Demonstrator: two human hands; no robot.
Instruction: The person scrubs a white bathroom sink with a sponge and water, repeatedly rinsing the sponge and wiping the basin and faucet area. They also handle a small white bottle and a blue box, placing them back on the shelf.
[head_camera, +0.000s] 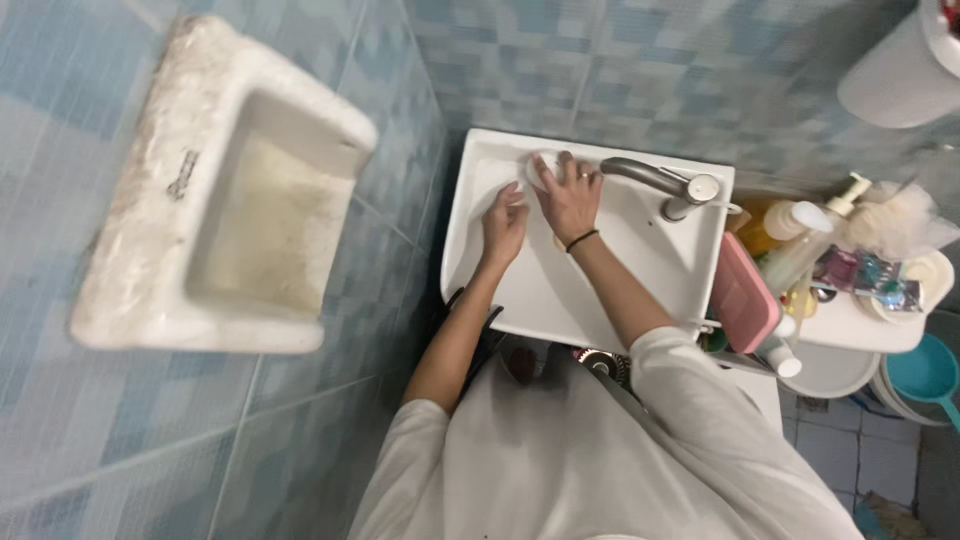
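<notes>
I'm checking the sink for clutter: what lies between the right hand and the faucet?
In the head view, only bare white basin of the sink lies between the right hand, which rests on a white cloth, and the faucet.

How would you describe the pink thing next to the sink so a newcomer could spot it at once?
Start at the white sink where both hands are. Look past its edge on the faucet side, to the crowded shelf of bottles. The pink box stands on edge against the sink's side, the only flat pink thing among pale bottles.
</notes>
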